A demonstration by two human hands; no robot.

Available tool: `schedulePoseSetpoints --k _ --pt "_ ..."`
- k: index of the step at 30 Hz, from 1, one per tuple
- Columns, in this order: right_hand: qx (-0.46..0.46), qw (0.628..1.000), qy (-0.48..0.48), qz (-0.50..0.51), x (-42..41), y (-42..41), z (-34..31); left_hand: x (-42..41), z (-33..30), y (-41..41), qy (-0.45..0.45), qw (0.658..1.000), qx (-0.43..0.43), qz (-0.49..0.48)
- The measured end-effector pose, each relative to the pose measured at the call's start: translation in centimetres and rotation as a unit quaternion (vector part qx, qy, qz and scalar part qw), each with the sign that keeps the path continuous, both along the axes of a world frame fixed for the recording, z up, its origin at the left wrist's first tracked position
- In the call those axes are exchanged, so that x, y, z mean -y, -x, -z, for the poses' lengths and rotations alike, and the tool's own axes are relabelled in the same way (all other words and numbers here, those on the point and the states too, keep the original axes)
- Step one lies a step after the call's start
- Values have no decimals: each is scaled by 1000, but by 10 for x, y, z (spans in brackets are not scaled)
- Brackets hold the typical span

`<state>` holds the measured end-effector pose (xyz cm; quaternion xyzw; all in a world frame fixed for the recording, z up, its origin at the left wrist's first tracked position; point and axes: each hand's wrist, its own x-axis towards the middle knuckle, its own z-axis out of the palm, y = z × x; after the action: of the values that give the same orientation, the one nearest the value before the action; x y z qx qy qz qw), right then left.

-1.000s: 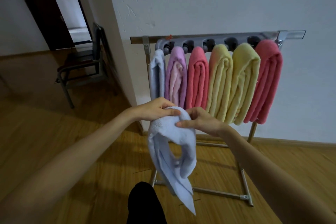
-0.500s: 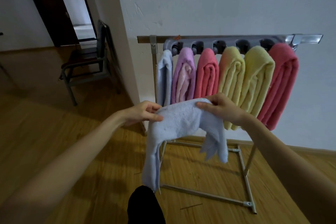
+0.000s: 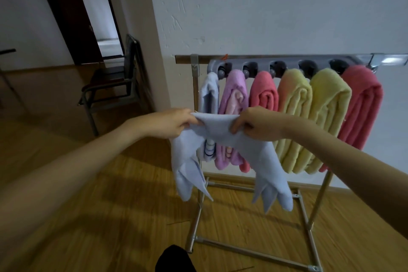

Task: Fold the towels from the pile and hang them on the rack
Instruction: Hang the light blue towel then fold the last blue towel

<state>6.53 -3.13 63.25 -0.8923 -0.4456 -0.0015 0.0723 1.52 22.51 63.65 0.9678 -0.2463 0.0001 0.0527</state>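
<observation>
A light blue towel [image 3: 218,130] is stretched between both hands in front of the rack. My left hand [image 3: 174,122] grips its left part and my right hand [image 3: 256,125] grips its right part. Both ends droop down on either side. Behind it stands a metal rack [image 3: 287,62] against the white wall. Several folded towels hang from the rack: a pale blue one [image 3: 209,93], a purple one [image 3: 235,90], a pink one [image 3: 263,90], two yellow ones [image 3: 326,104] and a larger pink one [image 3: 362,104]. The pile is out of view.
The rack's lower frame [image 3: 249,249] rests on the wooden floor. A black chair [image 3: 112,86] stands at the left by a wall corner, with a dark doorway [image 3: 72,24] beyond. My dark shoe [image 3: 174,260] shows at the bottom edge.
My hands rose and spread the bunched towel sideways, so it now hangs with both ends drooping. The view came closer to the rack.
</observation>
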Motion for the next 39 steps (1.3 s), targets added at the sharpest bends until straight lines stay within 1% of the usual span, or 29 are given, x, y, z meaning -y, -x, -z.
schedulePoseSetpoints --k 3,5,7,10,12,14,17,21,25,30,37,39 --pt "72 995 -58 31 -10 3 -9 0 1 -1 37 995 79 -54" --pt "86 991 -97 43 -16 -2 -14 1 2 -2 80 984 142 -75" --pt "92 986 -121 73 -24 -10 -20 1 -2 -6 98 972 190 -93" --pt "145 968 -158 130 -38 -16 -31 -4 -12 -16 73 963 234 -114" --pt "181 950 -203 151 -45 -19 -39 -9 -21 -23 48 960 251 -113" --pt "188 938 -241 166 -51 -22 -47 -13 -31 -32 21 957 267 -115" --pt "182 931 -248 197 -60 -29 -52 -16 -49 -48 -15 946 293 -141" --pt "162 926 -236 246 -70 -39 -52 -19 -64 -73 -44 937 299 -175" --pt "143 924 -225 275 -83 -49 -51 -21 -63 -96 -43 941 275 -193" --pt "120 925 -215 290 -96 -63 -39 -27 -46 -125 -18 954 236 -184" --pt "52 916 -231 325 -112 -69 -20 -24 -17 -145 41 958 236 -159" --pt "71 920 -232 307 -111 -69 -11 -22 -8 -149 53 958 237 -154"
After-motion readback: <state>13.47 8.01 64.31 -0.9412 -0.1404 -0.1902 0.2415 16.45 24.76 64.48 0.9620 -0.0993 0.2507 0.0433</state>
